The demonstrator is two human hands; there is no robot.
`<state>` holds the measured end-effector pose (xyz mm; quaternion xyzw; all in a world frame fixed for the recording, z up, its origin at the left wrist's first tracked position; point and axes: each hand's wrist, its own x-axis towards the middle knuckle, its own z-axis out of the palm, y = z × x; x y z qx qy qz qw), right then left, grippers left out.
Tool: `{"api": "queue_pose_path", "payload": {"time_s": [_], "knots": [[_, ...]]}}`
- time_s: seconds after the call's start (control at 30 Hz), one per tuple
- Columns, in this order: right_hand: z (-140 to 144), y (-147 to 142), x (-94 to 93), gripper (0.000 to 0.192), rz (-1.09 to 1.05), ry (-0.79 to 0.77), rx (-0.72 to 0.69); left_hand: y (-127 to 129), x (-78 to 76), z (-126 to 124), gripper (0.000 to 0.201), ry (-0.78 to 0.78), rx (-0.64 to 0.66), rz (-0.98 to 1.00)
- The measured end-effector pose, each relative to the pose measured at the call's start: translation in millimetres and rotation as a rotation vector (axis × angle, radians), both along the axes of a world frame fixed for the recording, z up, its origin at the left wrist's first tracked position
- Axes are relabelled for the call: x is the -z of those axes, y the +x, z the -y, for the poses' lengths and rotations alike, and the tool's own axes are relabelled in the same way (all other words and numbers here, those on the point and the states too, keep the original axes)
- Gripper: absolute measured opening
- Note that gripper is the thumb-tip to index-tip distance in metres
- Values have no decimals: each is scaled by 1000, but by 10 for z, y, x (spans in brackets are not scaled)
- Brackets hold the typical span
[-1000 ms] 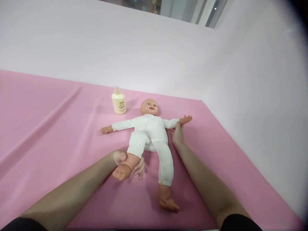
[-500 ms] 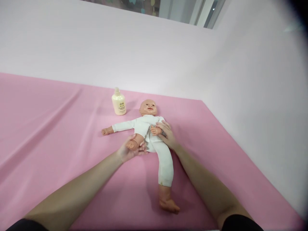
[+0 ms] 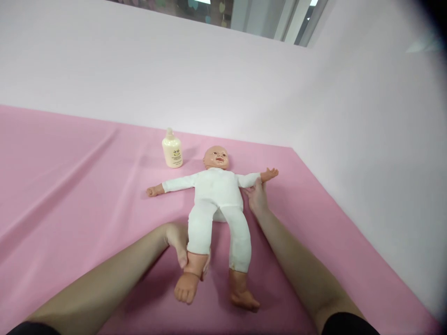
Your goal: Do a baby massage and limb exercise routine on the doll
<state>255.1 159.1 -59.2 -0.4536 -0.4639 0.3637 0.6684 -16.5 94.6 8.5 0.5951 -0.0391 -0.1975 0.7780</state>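
A baby doll with a white cloth body lies on its back on the pink sheet, head away from me. My left hand is wrapped round the doll's lower leg on the left, thumb on top and fingers behind it. That foot points toward me and looks slightly raised. At the right, my right hand grips the doll's outstretched arm near the wrist, partly hidden beneath the sleeve. The doll's other arm lies stretched out to the left, and its other leg rests straight toward me.
A cream-coloured pump bottle with a dark printed label stands upright left of the doll's head. White walls rise behind and to the right of the pink surface. A window shows at the top.
The doll's left-side leg has gone from bent up over the belly to stretched toward me, with my left hand. My right hand has moved its arm from across the body out to the right.
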Motion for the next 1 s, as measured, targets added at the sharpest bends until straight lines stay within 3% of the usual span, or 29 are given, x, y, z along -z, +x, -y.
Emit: {"api": "queue_pose_path", "payload": {"time_s": [0.17,0.23,0.3,0.37,0.47,0.6,0.7,0.77,0.87,1.0], "knots": [[-130,119,88,73,-164,-216,1,-25,55,1,33,-34,-73,-21],[-95,78,40,71,-180,-225,10,-54,152,-7,38,-100,-84,-7],[-13,0,-38,68,-143,-158,24,-78,262,-23,46,-200,-220,90],[93,-95,-120,68,9,11,45,-93,350,-48,54,-361,-503,268],[242,-223,-214,67,332,202,16,-93,395,-83,53,-567,-794,288],[353,-318,-309,40,826,344,-235,-62,356,-88,43,-642,-1043,154],[378,-338,-358,33,985,392,-275,-42,352,-73,37,-630,-1163,69],[378,-336,-349,33,983,382,-252,-43,367,-67,36,-613,-1158,52],[356,-325,-276,38,864,332,-177,-74,379,-59,44,-513,-1009,103],[284,-293,-183,56,510,223,-61,-130,339,-34,57,-279,-565,128]]}}
